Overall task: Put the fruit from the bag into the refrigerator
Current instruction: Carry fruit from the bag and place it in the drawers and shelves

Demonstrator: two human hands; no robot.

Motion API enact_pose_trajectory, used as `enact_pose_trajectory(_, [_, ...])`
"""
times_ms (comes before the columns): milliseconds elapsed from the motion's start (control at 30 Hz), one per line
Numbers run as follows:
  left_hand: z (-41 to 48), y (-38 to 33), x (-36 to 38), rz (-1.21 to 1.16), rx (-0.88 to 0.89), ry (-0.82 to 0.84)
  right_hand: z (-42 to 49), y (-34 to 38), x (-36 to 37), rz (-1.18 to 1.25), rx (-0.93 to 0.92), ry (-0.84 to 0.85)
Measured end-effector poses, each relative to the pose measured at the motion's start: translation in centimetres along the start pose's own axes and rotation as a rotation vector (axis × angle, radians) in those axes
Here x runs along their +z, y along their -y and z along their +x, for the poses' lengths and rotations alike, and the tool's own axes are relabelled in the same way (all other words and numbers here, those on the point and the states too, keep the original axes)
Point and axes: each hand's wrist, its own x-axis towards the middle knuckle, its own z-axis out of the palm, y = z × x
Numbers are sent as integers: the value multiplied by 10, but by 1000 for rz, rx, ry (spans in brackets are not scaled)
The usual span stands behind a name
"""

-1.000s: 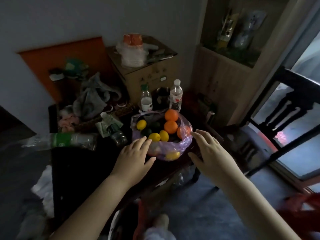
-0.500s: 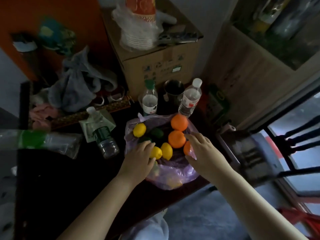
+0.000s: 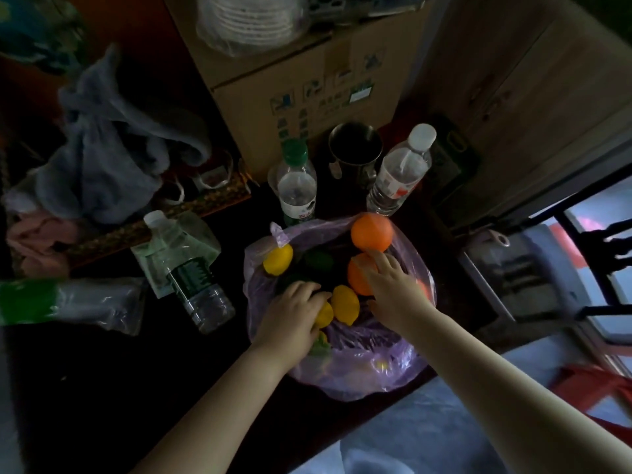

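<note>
On the dark table (image 3: 102,388), my left hand (image 3: 290,316) curls over a lemon (image 3: 324,314) in the bag (image 3: 359,364), fingers (image 3: 309,294) bent round it, though I can't tell if they grip. Another lemon (image 3: 345,304) lies between. My right hand (image 3: 393,289) rests loosely spread on an orange (image 3: 359,275), not closed.

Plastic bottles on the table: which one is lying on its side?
The bottle with the dark green label, left of the purple bag. The green-capped bottle and the white-capped bottle stand upright behind the bag.
</note>
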Motion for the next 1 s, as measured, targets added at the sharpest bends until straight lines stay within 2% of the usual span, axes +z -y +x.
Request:
enact_pose_trajectory(267, [8,8,5,156,125,-14,5,-4,4,-6,73,-36])
enact_pose_trajectory(367, [8,7,-1,153,131,-27,-5,-5,-1,3,68,-106])
enact_pose_trajectory(533, [4,-12,-27,23,123,-144,-45,-6,-25,99,83,-376])
enact_pose_trajectory(667, [-8,-55,-58,-80,189,-244,-105,-3,-57,223,133,-617])
enact_pose_trajectory(833, [-44,-139,-94,-172,409,-372,-223,12,-82,294,240,-892])
enact_pose_trajectory(1000, [-119,-245,-108,-252,714,-478,-374,32,-86,135,385,-1128])
